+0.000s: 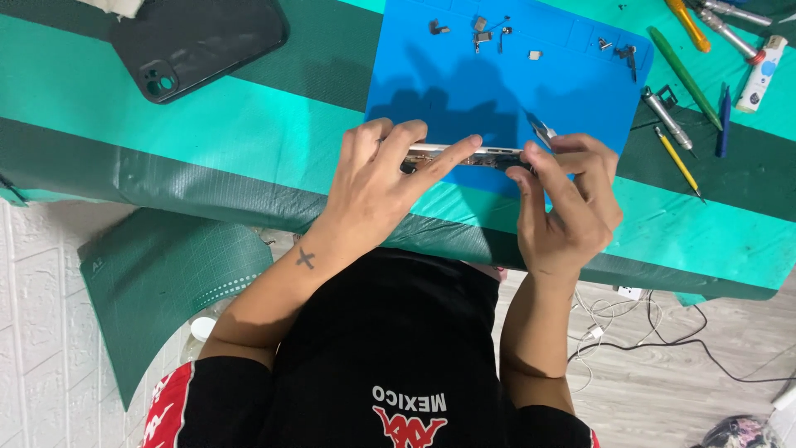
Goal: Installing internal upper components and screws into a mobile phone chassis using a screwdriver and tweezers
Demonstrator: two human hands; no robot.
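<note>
An opened phone body [464,155] is held on edge over the near side of a blue work mat [464,91]. My left hand [377,178] grips its left end, fingers wrapped over the metal frame. My right hand [568,195] pinches the right end and also holds metal tweezers [541,130], whose tips point up and left over the mat. The phone's inner parts are mostly hidden by my fingers.
Small screws and metal parts [485,33] lie at the mat's far edge. A black phone back cover [199,41] sits far left. Screwdrivers, a yellow pencil-like tool [678,162], a green stick [684,75] and a white tube [763,70] lie right. A green cutting mat [157,282] leans below.
</note>
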